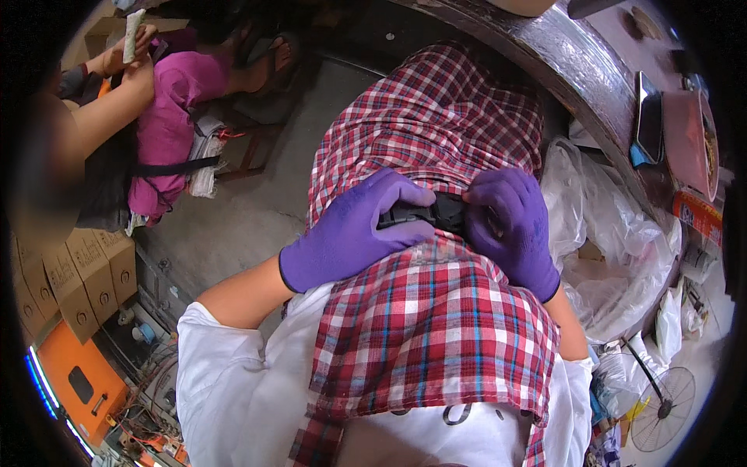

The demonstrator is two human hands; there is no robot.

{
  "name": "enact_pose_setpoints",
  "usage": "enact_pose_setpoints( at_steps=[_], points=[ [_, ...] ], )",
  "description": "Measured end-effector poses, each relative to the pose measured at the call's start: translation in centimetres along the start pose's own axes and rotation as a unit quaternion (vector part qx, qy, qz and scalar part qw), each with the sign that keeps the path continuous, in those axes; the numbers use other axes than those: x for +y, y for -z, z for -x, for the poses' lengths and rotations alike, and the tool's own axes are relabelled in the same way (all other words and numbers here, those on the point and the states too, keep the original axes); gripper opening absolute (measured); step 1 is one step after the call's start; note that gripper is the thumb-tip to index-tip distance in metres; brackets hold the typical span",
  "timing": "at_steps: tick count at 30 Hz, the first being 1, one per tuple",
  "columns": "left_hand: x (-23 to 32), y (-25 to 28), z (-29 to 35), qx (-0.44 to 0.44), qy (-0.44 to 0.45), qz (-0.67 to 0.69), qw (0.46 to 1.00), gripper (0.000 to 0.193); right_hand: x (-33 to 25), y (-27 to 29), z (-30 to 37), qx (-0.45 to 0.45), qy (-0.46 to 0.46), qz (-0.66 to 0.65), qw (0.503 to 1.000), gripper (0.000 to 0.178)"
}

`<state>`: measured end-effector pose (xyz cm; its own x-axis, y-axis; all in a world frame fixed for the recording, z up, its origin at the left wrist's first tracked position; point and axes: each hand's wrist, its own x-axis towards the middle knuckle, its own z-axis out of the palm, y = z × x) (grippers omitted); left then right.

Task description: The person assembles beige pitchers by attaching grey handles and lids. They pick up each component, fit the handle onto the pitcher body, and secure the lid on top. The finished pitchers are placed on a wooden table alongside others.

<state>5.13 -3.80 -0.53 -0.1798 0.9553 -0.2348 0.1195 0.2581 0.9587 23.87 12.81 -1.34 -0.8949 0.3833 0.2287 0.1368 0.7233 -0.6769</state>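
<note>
Item: small black plastic part (436, 214), held over red-white plaid cloth (436, 327) on lap. Left hand (354, 233), purple glove: grip clenched on part's left end. Right hand (513, 226): grip pinching right end. Step, judged: working part two-handed. Next move calls for steady hold, aligned ends.

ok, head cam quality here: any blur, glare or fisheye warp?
Head view: both hands, left and right, and the black part are sharp; soft even light, mild glare on the plastic bag; strong fisheye bend on the bench edge; dark vignette at the rim, blur at far left.
</note>
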Motion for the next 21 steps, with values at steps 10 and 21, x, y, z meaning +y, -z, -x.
enact_pose_setpoints(
  at_steps=[10,21],
  points=[
    [3.3,1.0,0.2,-0.025,-0.034,-0.013,0.999,0.038,-1.8,3.8,-3.2,-0.082,0.161,0.073,0.981,0.031],
    [9.1,-6.6,-6.5,-0.201,-0.133,0.035,0.97,0.035,-3.3,11.9,6.4,0.06,0.015,0.154,0.986,0.037]
  ],
)
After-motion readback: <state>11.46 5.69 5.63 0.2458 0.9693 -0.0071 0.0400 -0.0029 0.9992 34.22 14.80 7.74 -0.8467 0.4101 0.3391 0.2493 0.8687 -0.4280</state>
